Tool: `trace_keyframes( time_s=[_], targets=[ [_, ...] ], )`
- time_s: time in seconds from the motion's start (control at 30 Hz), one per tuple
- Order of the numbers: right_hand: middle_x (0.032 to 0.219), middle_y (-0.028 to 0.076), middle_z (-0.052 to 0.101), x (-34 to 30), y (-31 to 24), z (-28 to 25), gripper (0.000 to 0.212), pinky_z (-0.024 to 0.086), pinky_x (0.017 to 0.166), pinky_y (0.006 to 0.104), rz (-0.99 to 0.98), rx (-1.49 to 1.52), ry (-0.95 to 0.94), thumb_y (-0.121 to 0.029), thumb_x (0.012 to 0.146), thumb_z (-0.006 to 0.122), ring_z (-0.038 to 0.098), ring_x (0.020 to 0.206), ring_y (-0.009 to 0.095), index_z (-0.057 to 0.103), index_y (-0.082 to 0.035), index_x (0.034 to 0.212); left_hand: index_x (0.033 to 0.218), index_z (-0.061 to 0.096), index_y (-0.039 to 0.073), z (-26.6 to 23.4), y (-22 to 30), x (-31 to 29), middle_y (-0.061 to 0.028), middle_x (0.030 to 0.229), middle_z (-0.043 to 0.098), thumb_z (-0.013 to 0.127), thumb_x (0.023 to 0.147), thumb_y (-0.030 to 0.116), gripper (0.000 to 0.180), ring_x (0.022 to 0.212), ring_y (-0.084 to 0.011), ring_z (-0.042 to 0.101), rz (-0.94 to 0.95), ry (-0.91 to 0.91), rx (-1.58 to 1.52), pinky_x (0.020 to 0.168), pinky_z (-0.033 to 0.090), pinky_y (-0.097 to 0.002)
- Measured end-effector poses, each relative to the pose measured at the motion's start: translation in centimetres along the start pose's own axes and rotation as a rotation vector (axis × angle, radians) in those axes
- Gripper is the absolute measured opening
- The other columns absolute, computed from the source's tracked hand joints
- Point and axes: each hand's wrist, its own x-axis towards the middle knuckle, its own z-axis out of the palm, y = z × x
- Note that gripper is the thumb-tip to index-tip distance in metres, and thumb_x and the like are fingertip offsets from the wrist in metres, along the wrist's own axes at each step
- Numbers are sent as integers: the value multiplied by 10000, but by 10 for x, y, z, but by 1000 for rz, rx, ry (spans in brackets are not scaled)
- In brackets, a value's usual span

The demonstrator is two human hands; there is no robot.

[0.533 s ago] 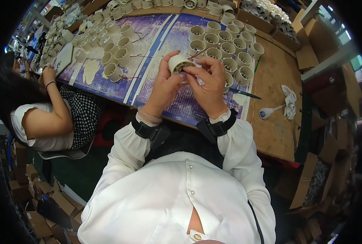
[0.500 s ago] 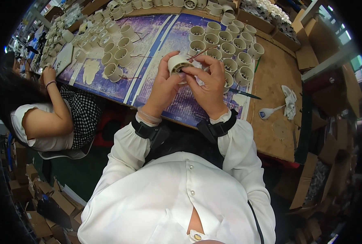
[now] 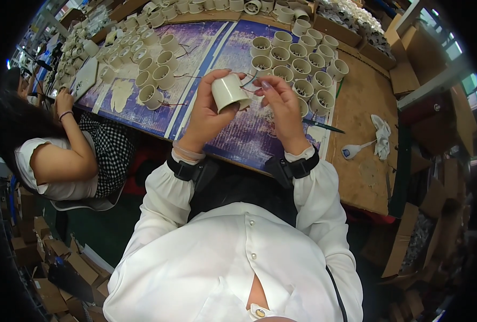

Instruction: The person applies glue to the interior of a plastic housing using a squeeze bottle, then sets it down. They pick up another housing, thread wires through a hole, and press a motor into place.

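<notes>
My left hand (image 3: 204, 119) is wrapped around a cream-coloured plastic cup-shaped housing (image 3: 228, 92), which is tipped with its smooth outer wall toward me. Its inside is hidden from view. Thin wires (image 3: 249, 81), one dark red and one bluish, come out on its right side. Thumb and fingertips of my right hand (image 3: 283, 110) are pinched together at the loose ends of these wires, slightly apart from the housing. Behind my right hand stand rows of similar cream cups (image 3: 301, 66) with small metal-looking parts inside.
More cups with wires (image 3: 164, 77) stand on the purple-printed table cover (image 3: 233, 140) at the left. A dark green pen-like tool (image 3: 324, 126), a small white bottle (image 3: 351, 150) and a crumpled white cloth (image 3: 380, 137) lie right. A co-worker (image 3: 56, 161) sits at the left.
The housing has turned from its open side showing to its outer wall facing me. My right hand has drawn away from its inside to the right, onto the wires.
</notes>
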Motion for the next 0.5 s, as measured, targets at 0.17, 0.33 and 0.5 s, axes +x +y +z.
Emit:
trace_keyframes(
  time_s=[0.17,0.33,0.5],
  targets=[
    [1048,23,597,0,-4,11,229,394,790,206,204,269,-12,-112,908,573,529,950,84,573,-34,1124,1263,353,90,2,-8,-1,-129,1281,483,574,721,-136,627,1162,-223,502,81,-54,106,953,436,-325],
    [1049,11,591,-3,-3,7,191,397,781,204,71,186,-4,-140,919,568,512,911,59,601,-39,1078,1250,377,89,4,-11,0,-126,1283,486,609,680,-137,656,1199,-236,481,88,-71,162,973,417,-337],
    [1045,8,586,-5,-10,11,159,399,779,206,40,197,-20,-130,918,567,504,903,58,615,-40,1039,1230,409,82,0,-15,1,-130,1286,484,629,663,-128,643,1199,-235,478,134,-33,243,975,409,-335]
  ],
)
